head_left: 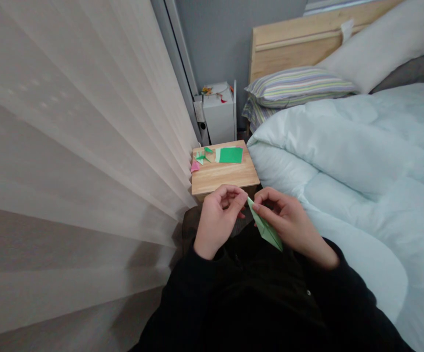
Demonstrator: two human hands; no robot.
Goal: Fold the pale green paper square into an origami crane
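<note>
the right hand (290, 220) clamps the folded green paper (269, 233) while the left hand (216, 218) pinches its far tip, where an uneven tug could tear it.

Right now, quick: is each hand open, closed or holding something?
Left hand: closed, pinching the upper tip of the folded light-green paper.
Right hand: closed, holding the same paper lower down.

Soft, rather dim light leaves a blurry-edged shadow (144, 244) on the pale curtain (87, 117), black clothing (248, 303) swallows detail, and wide-angle distortion stretches the edges.
</note>
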